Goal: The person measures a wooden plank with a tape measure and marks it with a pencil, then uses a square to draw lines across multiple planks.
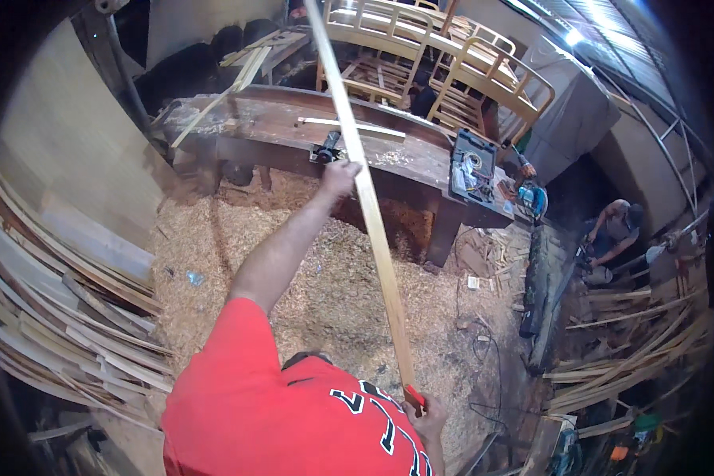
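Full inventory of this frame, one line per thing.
wooden strip: 1, pale yellow, long, running from top centre down to lower right, held at both ends
workbench: 1, dark brown, upper centre, shavings on it
tool case: 1, grey, open, right end of workbench
wooden frames: several, pale, stacked behind workbench
wood shavings: heap, tan, covering the floor
offcut strips: many, pale, piled at left and at lower right
co-worker: 1, bent over, far right
red shirt: 1, bottom centre
left hand: grip on the strip near the workbench
right hand: grip on the strip's lower end
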Demonstrator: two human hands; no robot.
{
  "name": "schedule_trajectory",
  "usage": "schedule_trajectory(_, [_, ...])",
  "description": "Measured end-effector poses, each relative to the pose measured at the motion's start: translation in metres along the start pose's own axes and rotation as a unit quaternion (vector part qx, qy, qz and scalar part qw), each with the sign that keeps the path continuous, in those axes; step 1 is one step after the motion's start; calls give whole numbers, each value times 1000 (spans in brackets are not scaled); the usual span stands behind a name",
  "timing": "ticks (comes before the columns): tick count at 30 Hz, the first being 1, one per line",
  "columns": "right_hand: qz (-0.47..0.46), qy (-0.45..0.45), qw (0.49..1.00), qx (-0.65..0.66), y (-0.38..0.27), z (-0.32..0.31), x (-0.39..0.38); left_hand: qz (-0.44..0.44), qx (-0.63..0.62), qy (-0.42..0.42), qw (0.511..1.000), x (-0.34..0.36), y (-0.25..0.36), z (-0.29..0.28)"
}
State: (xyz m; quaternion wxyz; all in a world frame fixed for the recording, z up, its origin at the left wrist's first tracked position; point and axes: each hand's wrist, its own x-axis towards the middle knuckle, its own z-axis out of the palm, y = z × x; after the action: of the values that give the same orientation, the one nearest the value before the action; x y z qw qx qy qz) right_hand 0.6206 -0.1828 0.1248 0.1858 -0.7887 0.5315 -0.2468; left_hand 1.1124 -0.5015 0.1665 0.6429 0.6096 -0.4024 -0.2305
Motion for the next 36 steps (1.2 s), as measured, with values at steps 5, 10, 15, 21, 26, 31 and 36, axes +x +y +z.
schedule_trajectory(5, [-21,-46,999,-2,-1,23,27,-56,54,-21,997,46,-76,-77])
schedule_trajectory(10, [-51,-49,997,4,0,65,73,-268,-228,-37,935,5,-112,-106])
schedule_trajectory(15, [-98,-100,988,64,-53,126,173,-354,-187,-10,916,-114,-221,-187])
schedule_trajectory(21, [-64,-177,982,-27,-71,174,283,-514,24,-49,856,-320,-289,-186])
schedule_trajectory(26, [-25,-254,959,-126,-78,211,347,-225,522,-544,617,-428,-244,-240])
schedule_trajectory(31, [-115,-213,958,-156,-79,278,401,-361,488,-498,620,-527,-242,-317])
schedule_trajectory(36, [-121,-112,973,-161,-60,335,446,-592,348,-290,667,-606,-246,-358])
